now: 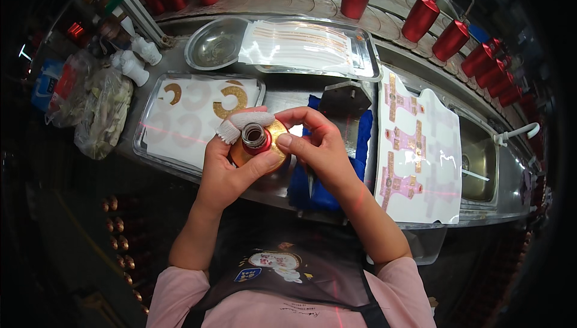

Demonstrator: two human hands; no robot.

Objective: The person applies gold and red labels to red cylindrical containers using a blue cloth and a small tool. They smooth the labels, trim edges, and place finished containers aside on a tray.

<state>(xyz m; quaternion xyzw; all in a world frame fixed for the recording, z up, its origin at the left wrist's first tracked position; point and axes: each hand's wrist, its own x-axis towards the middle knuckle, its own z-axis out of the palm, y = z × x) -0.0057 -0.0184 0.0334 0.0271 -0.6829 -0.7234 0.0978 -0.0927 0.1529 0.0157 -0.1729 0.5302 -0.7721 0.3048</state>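
Observation:
A red bottle (264,146) with a threaded open neck is held up in front of me, seen from above. A gold ring-shaped decal (277,131) covers its shoulder around the neck. My left hand (231,168) grips the bottle from the left, thumb over the near side of the shoulder, with white fabric covers (255,119) on some fingers. My right hand (318,144) holds the right side, its thumb pressing on the gold decal and the index finger bent behind it. Most of the bottle's body is hidden under the hands.
A tray (139,141) of C-shaped gold decals lies at left, with a second tray (377,57) of striped sheets and a metal bowl (210,42) behind. Right of a blue cloth (336,177) are a pink-and-gold decal sheet (436,147) and a sink (481,177). Red bottles (421,18) line a conveyor (300,0).

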